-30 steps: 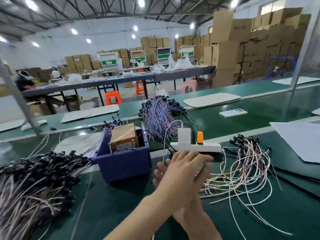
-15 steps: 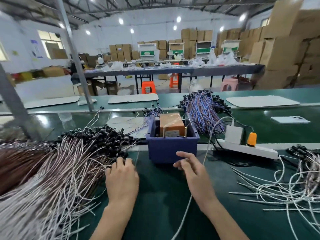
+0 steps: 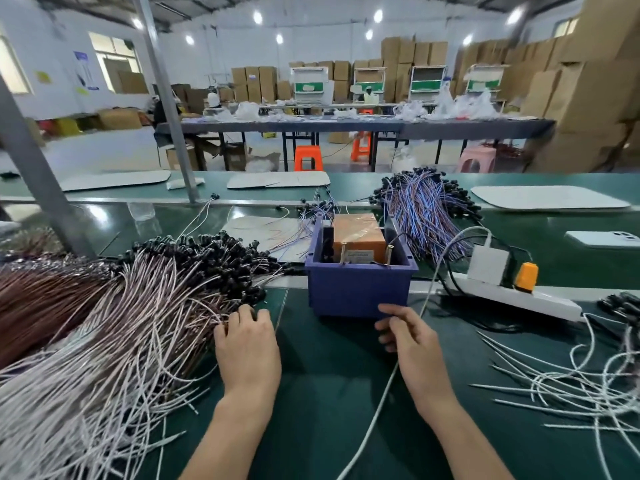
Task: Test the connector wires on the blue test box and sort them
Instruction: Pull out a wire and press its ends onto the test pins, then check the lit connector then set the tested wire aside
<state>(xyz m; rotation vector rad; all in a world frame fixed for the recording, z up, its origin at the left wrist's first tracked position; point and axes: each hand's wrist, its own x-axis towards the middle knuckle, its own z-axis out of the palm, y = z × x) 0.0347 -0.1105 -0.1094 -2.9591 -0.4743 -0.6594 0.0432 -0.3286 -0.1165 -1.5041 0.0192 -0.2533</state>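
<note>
Head view of the green table [image 3: 329, 403] as I see it from my remote station. Centre: the blue test box [image 3: 360, 292] stands upright, holding an orange-brown block [image 3: 358, 233]; two brass pins [image 3: 344, 253] rise just in front of that block. Left: a large pile of white and brown connector wires [image 3: 131, 334] lies fanned across the table, its black connectors [image 3: 207, 258] massed at the far end, close to the box's left side. The left hand [image 3: 247, 348] lies palm down at the near edge of this pile, its fingertips [image 3: 239, 315] bent into the wires; I cannot tell whether they pinch one. The right hand [image 3: 412, 344] sits just in front of the box's lower right corner, fingers loosely curled and thumb pointing toward the box. A white cable [image 3: 374, 417] runs beneath this hand, and I cannot tell whether the hand holds it. Right: a sparse group of loose white wires [image 3: 571, 389] lies well apart from the main pile. Behind the box: a bundle of blue and purple wires [image 3: 422, 216]. Between that bundle and the loose wires: a white power strip [image 3: 540, 301] carrying a white charger [image 3: 488, 265] and an orange plug [image 3: 526, 271].
</note>
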